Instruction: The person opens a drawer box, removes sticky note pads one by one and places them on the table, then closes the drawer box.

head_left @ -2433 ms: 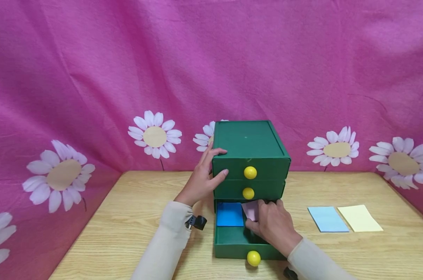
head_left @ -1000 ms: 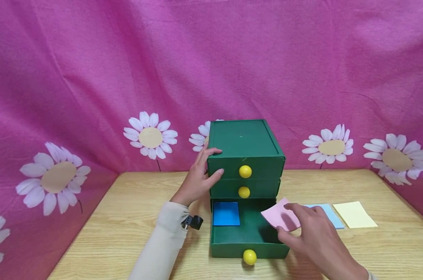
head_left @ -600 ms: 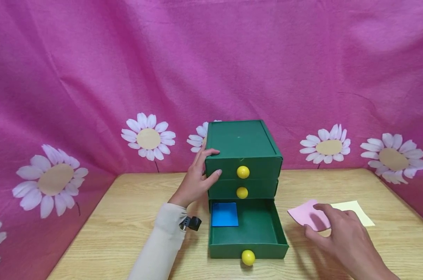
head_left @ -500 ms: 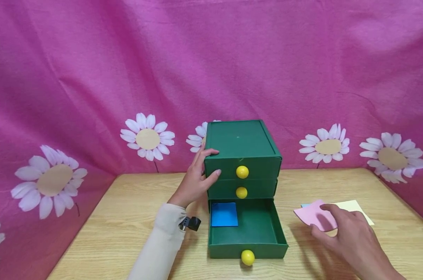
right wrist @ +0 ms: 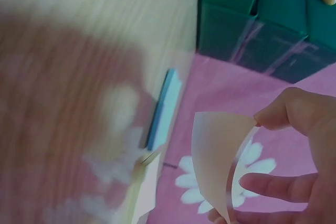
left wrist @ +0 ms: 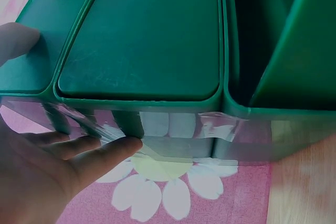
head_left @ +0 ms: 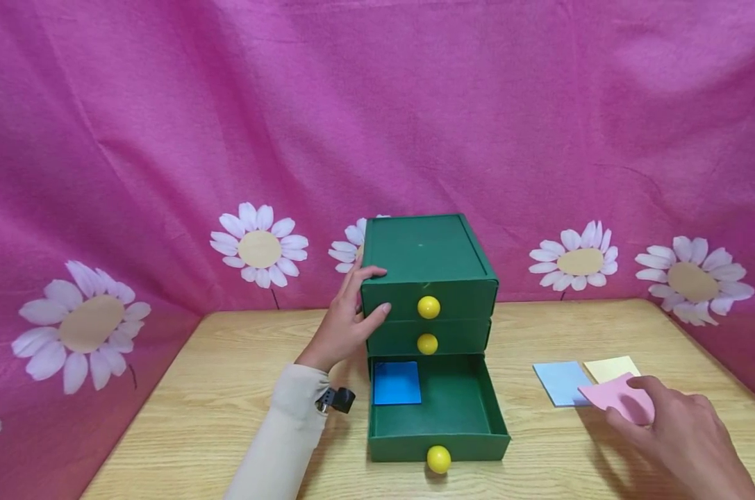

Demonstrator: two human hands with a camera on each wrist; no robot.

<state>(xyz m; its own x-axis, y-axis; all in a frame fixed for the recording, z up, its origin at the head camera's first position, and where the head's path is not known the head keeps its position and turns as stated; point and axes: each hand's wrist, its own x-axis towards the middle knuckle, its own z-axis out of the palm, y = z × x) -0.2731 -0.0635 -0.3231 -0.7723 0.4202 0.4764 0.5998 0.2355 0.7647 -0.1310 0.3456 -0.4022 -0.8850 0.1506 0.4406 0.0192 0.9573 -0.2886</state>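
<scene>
The left arm slants upward in a pale sleeve, ending in a bare left hand. Its fingers reach out nearly straight and slightly spread (three show side by side in the left wrist view), the thumb set apart from them. The right hand, lower right, bends thumb and fingers toward each other, pinching, knuckles upward.

I count one green drawer unit mid-frame, three drawers, three yellow knobs. Four note pads: one lower middle, three lower right. Two hands, plus six daisies counting the cropped or half-hidden ones.
</scene>
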